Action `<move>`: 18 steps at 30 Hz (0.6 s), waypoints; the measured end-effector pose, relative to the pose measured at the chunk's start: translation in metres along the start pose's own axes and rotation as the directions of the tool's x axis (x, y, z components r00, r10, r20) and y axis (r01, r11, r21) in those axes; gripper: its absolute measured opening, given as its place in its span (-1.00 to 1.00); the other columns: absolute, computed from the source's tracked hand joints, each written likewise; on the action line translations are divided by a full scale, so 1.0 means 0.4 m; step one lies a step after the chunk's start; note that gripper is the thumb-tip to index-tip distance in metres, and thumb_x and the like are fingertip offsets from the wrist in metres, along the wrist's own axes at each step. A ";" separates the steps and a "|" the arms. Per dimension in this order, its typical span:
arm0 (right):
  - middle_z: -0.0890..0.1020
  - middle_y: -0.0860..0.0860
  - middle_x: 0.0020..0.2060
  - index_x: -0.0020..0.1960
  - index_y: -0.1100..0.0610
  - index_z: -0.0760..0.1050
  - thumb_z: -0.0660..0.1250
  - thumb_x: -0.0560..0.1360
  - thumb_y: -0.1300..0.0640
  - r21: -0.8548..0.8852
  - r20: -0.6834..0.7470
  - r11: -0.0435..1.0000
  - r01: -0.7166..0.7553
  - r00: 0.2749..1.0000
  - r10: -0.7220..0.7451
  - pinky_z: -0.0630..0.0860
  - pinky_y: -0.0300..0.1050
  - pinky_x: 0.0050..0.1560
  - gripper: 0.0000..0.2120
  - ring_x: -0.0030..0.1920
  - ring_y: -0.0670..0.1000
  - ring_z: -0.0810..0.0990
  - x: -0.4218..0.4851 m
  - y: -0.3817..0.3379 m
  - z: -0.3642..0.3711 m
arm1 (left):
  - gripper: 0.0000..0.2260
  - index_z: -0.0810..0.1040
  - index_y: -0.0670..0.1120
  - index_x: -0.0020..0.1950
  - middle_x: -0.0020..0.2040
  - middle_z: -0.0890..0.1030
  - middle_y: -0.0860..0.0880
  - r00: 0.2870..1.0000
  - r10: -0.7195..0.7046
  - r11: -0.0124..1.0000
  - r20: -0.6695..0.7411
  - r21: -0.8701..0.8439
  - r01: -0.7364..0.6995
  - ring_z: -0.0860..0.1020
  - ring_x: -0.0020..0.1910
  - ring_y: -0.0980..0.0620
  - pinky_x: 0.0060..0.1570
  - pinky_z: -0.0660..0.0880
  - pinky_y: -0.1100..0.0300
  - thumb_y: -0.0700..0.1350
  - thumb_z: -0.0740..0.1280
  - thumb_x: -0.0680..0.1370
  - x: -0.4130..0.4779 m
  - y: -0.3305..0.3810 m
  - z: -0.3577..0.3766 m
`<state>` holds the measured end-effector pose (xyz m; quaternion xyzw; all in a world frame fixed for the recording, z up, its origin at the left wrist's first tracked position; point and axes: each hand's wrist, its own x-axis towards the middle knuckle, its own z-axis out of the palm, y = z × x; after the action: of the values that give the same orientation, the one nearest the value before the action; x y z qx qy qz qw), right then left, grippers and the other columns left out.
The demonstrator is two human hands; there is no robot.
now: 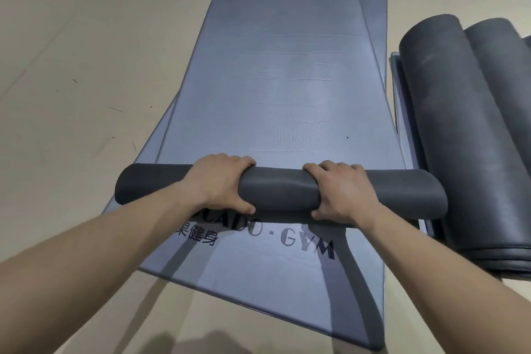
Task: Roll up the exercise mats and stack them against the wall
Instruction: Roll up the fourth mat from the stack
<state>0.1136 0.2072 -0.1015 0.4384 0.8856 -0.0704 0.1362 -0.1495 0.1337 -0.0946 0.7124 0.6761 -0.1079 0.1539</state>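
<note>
A blue-grey exercise mat [281, 80] lies flat on the floor, with its near end wound into a dark grey roll [280, 191] lying crosswise. My left hand [221, 181] grips the roll left of its middle, and my right hand [339, 191] grips it right of the middle. Under this mat lies a second flat mat [258, 273] printed with "GYM" lettering, its near end showing in front of the roll. The far corner of another flat mat [370, 3] shows behind.
Rolled dark grey mats [459, 129] lie side by side at the right on top of a flat mat edge [400, 100]. Beige floor [80, 66] spreads to the left and in front, with my shadow at the bottom.
</note>
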 end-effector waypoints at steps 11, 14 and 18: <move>0.63 -0.08 0.12 0.30 -0.12 0.45 0.61 0.19 -0.29 0.157 0.333 0.988 -0.002 0.942 -0.051 0.52 0.00 0.10 -0.24 0.07 0.06 0.58 0.015 0.009 -0.100 | -0.26 0.39 0.13 0.29 -0.03 0.61 0.09 0.991 -0.030 0.997 0.131 0.076 0.020 0.59 -0.09 -0.04 -0.12 0.56 0.04 0.35 0.51 0.21 -0.008 0.041 -0.019; 0.52 0.04 0.27 0.53 -0.03 0.27 0.58 0.17 -0.34 -0.088 -0.113 0.994 0.060 0.991 -0.070 0.40 0.19 0.32 0.05 0.23 0.16 0.51 -0.069 -0.013 0.008 | -0.23 0.39 0.12 0.33 -0.01 0.57 0.10 0.967 -0.037 0.999 0.251 -0.021 0.043 0.55 -0.06 -0.02 -0.03 0.56 0.04 0.33 0.58 0.23 0.008 0.040 -0.056; 0.47 0.11 0.26 0.56 0.05 0.19 0.63 0.08 -0.18 -0.155 -0.267 0.988 0.022 0.962 -0.064 0.36 0.26 0.27 0.17 0.19 0.21 0.49 -0.067 -0.021 0.091 | -0.05 0.26 0.08 0.49 0.27 0.52 0.04 0.978 -0.036 0.999 0.205 -0.014 0.039 0.54 0.15 -0.07 0.17 0.55 -0.03 0.36 0.57 0.23 0.018 0.038 -0.036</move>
<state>0.1292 0.1729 -0.1281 0.4131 0.9080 0.0546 0.0448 -0.1348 0.1452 -0.0828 0.6832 0.6710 -0.1773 0.2269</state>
